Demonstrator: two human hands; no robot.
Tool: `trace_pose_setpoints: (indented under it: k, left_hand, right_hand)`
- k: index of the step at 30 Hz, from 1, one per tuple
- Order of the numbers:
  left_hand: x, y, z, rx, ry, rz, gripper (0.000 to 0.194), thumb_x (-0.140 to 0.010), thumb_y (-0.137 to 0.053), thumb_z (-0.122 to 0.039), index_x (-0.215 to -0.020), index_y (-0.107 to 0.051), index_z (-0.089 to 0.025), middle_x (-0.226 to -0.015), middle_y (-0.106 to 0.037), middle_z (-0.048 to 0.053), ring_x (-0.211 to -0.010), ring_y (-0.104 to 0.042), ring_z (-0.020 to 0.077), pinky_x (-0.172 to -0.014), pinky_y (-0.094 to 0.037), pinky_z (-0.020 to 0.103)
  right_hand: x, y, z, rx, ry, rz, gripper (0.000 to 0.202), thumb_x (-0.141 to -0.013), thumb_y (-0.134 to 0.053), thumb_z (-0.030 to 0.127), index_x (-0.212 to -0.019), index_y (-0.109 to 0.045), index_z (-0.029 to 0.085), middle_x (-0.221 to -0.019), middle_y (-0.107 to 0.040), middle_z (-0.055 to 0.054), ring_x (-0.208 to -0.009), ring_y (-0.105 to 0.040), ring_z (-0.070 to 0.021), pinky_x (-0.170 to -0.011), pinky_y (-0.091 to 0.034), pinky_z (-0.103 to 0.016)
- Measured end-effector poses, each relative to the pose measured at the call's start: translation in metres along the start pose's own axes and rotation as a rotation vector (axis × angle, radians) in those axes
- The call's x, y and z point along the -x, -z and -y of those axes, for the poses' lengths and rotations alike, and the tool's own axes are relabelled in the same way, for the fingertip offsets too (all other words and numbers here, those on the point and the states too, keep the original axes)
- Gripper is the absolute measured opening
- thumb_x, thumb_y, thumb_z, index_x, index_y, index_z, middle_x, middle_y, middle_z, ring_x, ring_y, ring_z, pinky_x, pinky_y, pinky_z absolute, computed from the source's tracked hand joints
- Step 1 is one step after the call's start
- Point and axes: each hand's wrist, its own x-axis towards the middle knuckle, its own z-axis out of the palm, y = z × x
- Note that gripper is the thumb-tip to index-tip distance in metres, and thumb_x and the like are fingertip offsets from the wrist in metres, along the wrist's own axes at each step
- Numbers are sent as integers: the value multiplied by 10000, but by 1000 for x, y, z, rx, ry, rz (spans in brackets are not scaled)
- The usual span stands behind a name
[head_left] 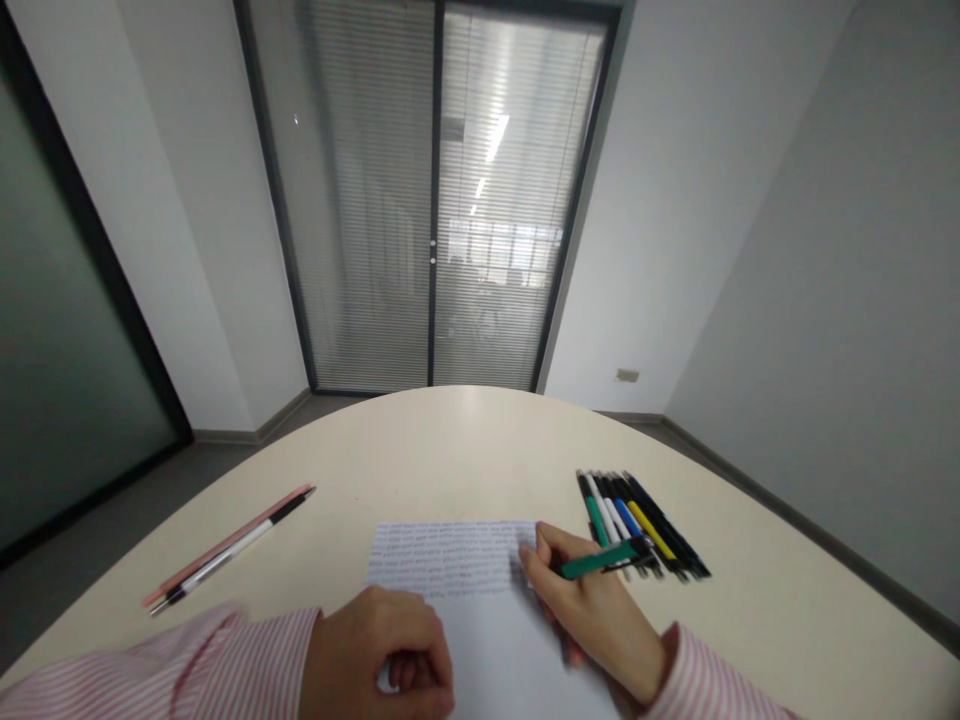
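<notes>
Two hands are seen on a sheet of paper (457,570) lying on the pale bench (465,450): the right hand (592,615) has its fingers closed around a green pen (600,560), whose tip is at the end of the written lines, and the left hand (382,655) is clenched into a loose fist on the lower edge of the paper. A row of pens (637,520) is laid at 2 o'clock from the right hand, just beside it, while a pink pen (225,548) and a white pen (236,550) are placed together at 10 o'clock from the left hand, well apart.

Handwriting on the paper (450,560) is unreadable.
</notes>
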Motion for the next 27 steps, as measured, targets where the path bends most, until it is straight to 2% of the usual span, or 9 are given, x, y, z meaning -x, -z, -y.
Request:
trace_pose_setpoints:
  k: [6, 13, 27]
  left_hand:
    - [-1, 0, 0, -7, 40, 23, 21, -729, -670, -166, -714, -684, -169, -662, -654, -20, -615, -571, 92, -630, -430, 160]
    - [-1, 2, 1, 30, 35, 63, 34, -751, -653, -178, -739, -685, -178, -675, -650, -22, -633, -568, 93, -625, -435, 155]
    - [-1, 2, -2, 37, 61, 51, 36, -746, -666, -179, -719, -686, -166, -668, -644, -19, -622, -558, 87, -619, -422, 151]
  right_hand:
    - [1, -1, -7, -19, -9, -7, 276, -822, -479, 309, -596, -345, 224, -423, -393, 113, -210, -362, -32, -209, -142, -109]
    - [0, -2, -5, -70, -64, -26, 260, -784, -497, 315, -584, -358, 225, -398, -385, 122, -206, -356, -38, -192, -198, -108]
    - [1, -1, -3, -9, -49, -41, 246, -786, -487, 298, -593, -354, 227, -432, -343, 122, -220, -338, -36, -189, -163, -108]
